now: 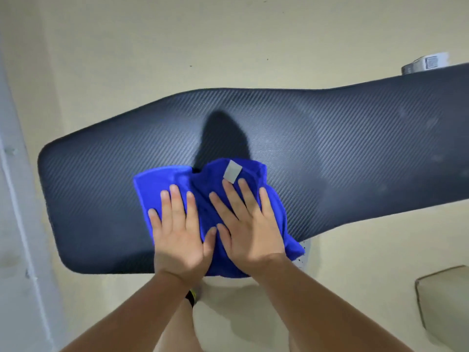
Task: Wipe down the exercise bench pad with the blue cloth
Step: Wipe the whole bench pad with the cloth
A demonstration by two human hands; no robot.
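Note:
A long black bench pad (330, 148) with a woven texture runs from lower left to upper right across the view. The blue cloth (203, 189), bunched and bearing a small grey label, lies on the pad's near edge at the middle, and one corner hangs over that edge. My left hand (177, 224) presses flat on the cloth's left half with straight, spread fingers. Beside it my right hand (248, 224) presses flat on the right half, and the two thumbs nearly touch.
Cream floor surrounds the pad. A pale wall or door frame (15, 199) runs down the left edge. A beige box-like object (444, 301) sits at the lower right. A small grey and white item (426, 63) shows past the pad's far right end.

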